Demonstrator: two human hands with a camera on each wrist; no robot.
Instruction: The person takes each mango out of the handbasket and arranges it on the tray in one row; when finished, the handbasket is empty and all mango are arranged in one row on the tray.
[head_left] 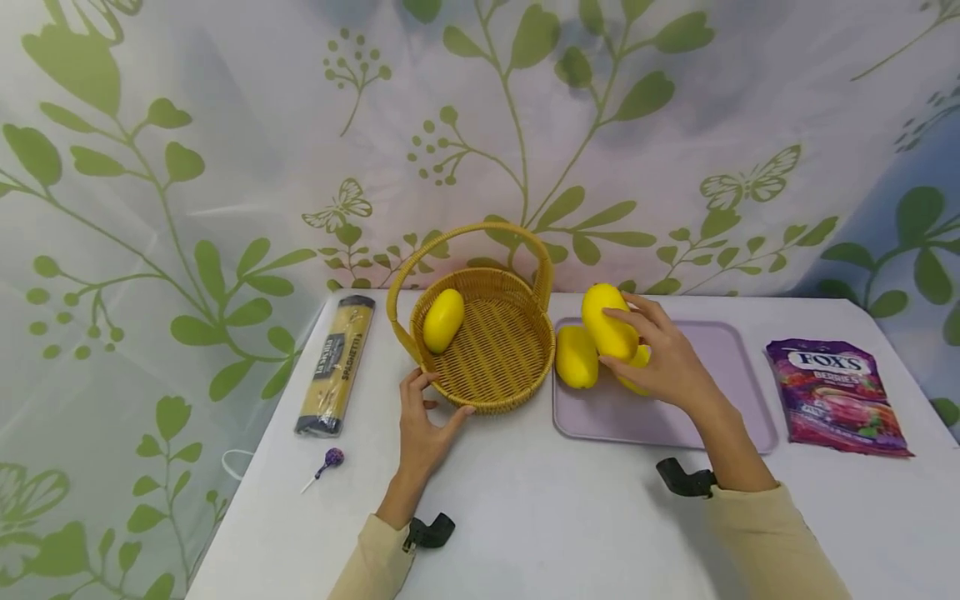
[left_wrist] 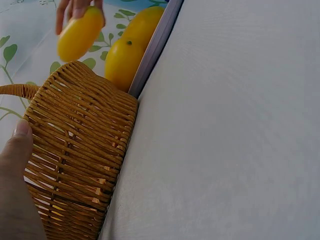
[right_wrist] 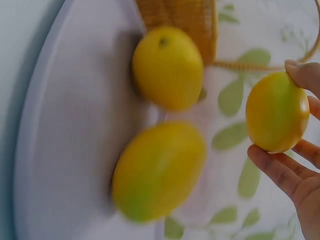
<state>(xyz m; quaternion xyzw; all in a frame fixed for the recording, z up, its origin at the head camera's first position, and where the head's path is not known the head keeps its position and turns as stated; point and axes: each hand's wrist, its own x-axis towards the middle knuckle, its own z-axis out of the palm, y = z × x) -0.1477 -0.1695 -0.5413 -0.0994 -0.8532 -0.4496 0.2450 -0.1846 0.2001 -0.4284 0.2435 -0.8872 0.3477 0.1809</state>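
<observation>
My right hand pinches a yellow mango between thumb and fingers, raised over the lilac tray. Two more mangoes lie on that tray: one mango at its left edge, the other mango partly hidden behind the right hand. A round wicker basket with a tall arched handle stands left of the tray, and a single mango lies inside at its left wall. At the basket's front left, my left hand grips the outer wall, its thumb near the rim in the left wrist view.
Left of the basket lies a spaghetti pack, with a wrapped lollipop in front of it. A purple candy bag lies right of the tray. Behind the white table hangs a leaf-patterned curtain.
</observation>
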